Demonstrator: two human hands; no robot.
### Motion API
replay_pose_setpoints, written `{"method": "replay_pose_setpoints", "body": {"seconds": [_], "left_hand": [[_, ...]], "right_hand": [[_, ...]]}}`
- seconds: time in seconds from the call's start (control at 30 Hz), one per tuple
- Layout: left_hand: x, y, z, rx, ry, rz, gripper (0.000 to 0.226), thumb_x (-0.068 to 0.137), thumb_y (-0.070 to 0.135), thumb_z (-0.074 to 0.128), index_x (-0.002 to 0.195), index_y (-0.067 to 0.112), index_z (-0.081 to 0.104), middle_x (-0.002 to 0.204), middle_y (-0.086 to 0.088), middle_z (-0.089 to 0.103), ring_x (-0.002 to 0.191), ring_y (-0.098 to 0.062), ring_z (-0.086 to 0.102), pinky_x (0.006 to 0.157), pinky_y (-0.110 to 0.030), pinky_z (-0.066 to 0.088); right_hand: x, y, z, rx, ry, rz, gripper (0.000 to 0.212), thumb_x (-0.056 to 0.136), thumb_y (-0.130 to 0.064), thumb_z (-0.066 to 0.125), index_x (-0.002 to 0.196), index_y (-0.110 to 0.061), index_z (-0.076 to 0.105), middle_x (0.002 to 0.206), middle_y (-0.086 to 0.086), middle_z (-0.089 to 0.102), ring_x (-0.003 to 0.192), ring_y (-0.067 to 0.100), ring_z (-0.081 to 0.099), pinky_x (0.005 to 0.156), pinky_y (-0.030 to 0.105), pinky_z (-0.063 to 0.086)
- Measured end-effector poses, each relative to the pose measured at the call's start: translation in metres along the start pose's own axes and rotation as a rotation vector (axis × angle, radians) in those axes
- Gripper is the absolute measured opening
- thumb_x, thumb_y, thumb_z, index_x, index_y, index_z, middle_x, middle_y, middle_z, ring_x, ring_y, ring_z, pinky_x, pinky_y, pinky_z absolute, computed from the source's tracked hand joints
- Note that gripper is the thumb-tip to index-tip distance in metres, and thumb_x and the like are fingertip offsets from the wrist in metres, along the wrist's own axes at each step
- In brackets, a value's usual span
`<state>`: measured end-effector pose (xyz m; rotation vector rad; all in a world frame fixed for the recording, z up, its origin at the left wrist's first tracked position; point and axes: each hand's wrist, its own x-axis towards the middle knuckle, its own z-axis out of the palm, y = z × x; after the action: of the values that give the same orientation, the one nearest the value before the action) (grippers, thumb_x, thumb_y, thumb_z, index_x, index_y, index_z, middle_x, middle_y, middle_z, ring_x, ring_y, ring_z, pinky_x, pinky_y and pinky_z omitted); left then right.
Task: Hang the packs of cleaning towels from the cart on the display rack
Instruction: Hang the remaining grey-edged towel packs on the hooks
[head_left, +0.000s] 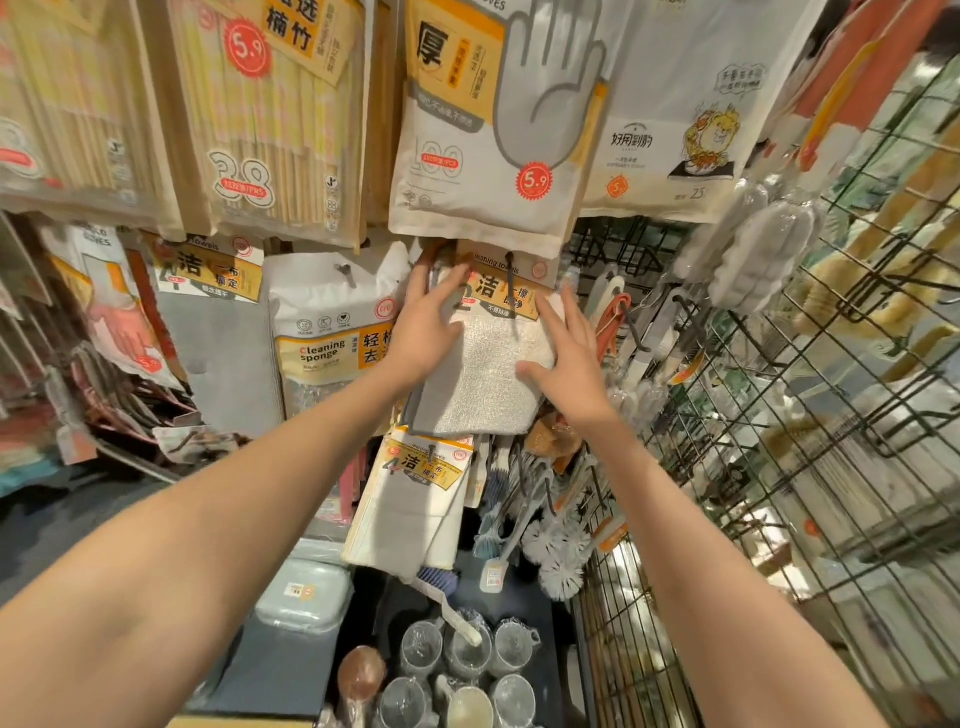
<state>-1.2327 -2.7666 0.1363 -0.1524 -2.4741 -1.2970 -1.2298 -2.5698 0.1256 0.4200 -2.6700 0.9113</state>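
Note:
A pack of cleaning towels (491, 374) with an orange and white header card hangs on a black peg (511, 283) of the display rack. My left hand (426, 327) lies flat against the pack's left side, fingers straight and reaching up to the header. On the right edge of the same pack rests my right hand (563, 351), fingers spread. More grey towel packs hang behind this one on the same peg. Another cleaning towels pack (415, 504) hangs on the peg below.
Glove packs (483, 119) and chopstick packs (249, 119) hang in the row above. A cleaning sponge pack (327, 332) hangs to the left. Brushes (545, 525) hang lower right beside a black wire grid (753, 415). Glass cups (457, 670) stand on the shelf below.

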Motion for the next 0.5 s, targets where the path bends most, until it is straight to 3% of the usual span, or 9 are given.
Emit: {"method": "replay_pose_setpoints", "body": {"seconds": [0.1,0.2,0.3,0.37,0.43,0.5], "left_hand": [[-0.024,-0.014,0.008,-0.038,0.035,0.036,0.077,0.088,-0.004,0.059,0.147,0.039,0.034,0.163,-0.001,-0.002,0.144,-0.009,0.005,0.101,-0.008,0.015],[-0.055,-0.033,0.019,-0.092,0.055,0.053,0.073,0.086,-0.011,0.057,0.145,0.029,0.040,0.163,-0.005,0.001,0.132,0.008,0.008,0.092,0.011,0.012],[-0.085,-0.058,0.032,-0.164,0.062,0.009,0.075,0.084,-0.018,0.053,0.144,0.026,0.042,0.162,-0.001,0.003,0.130,0.017,0.012,0.087,0.005,0.035],[-0.100,-0.073,0.039,-0.178,0.057,-0.009,0.072,0.085,-0.017,0.051,0.143,0.025,0.044,0.161,0.005,0.005,0.131,0.022,0.015,0.087,-0.003,0.043],[-0.111,-0.088,0.045,-0.172,0.071,0.009,0.066,0.086,-0.016,0.052,0.141,0.020,0.048,0.158,0.005,0.008,0.116,0.037,0.021,0.082,0.006,0.035],[-0.121,-0.101,0.049,-0.144,0.060,0.001,0.065,0.086,-0.013,0.055,0.140,0.022,0.049,0.158,0.007,0.010,0.121,0.034,0.021,0.085,0.010,0.027]], "right_hand": [[-0.018,0.002,0.022,0.037,0.049,-0.013,0.084,0.082,-0.026,0.069,0.146,-0.042,0.018,0.154,-0.021,-0.004,0.140,0.004,-0.002,0.109,0.031,0.002],[-0.041,0.005,0.052,0.110,0.076,0.031,0.083,0.081,-0.022,0.070,0.144,-0.043,0.021,0.151,-0.025,-0.002,0.135,-0.004,-0.002,0.111,0.029,0.002],[-0.067,0.017,0.085,0.056,0.052,0.087,0.081,0.082,-0.023,0.070,0.145,-0.039,0.022,0.151,-0.020,0.000,0.140,0.004,-0.004,0.113,0.031,0.001],[-0.086,0.027,0.108,0.079,0.026,0.084,0.079,0.084,-0.020,0.068,0.146,-0.036,0.022,0.153,-0.018,-0.001,0.144,0.014,-0.002,0.112,0.023,-0.002],[-0.102,0.036,0.128,0.092,0.014,0.104,0.078,0.084,-0.018,0.069,0.146,-0.032,0.025,0.156,-0.012,0.004,0.145,0.020,0.003,0.104,0.006,-0.008],[-0.112,0.043,0.144,0.113,-0.008,0.144,0.076,0.084,-0.019,0.068,0.146,-0.030,0.026,0.154,-0.015,0.006,0.145,0.021,0.005,0.102,0.005,-0.008]]}}
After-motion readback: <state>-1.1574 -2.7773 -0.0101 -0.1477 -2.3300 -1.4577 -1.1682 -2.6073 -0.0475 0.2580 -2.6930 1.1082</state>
